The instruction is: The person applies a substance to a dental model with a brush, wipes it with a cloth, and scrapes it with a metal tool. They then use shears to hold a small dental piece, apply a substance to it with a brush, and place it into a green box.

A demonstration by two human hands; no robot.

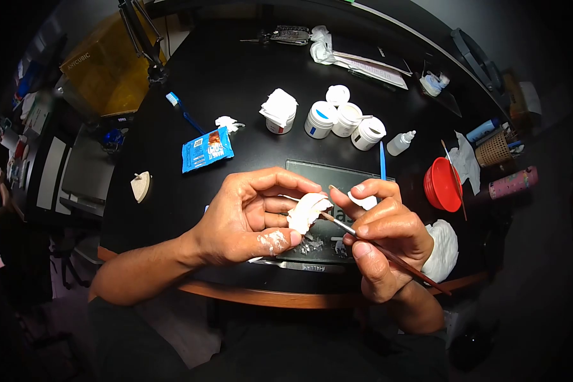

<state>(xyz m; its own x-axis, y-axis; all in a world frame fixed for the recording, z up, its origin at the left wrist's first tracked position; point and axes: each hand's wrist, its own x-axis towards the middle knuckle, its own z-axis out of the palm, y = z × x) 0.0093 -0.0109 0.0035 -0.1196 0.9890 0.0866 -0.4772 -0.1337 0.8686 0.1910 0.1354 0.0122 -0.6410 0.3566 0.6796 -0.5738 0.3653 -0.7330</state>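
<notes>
Basically, the white piece is held up over the dark plate on the near bench; left hand has it pinched between thumb and fingers, right hand has the brush in a pen-style grip, tip at the piece's right edge, apparently touching. Main risk, I'd say: piece twists or slips if the brush pushes sideways, since the pinch is small and the left thumb carries white residue. A drop would probably hit the plate's crumbs and chip it. Containers: far-side white jars, fill unreadable; left of them, a jar topped with folded tissue, contents hidden. Dropper bottle just right, level unclear. Far right, red bowl, second brush across it; can't tell what's inside.
</notes>
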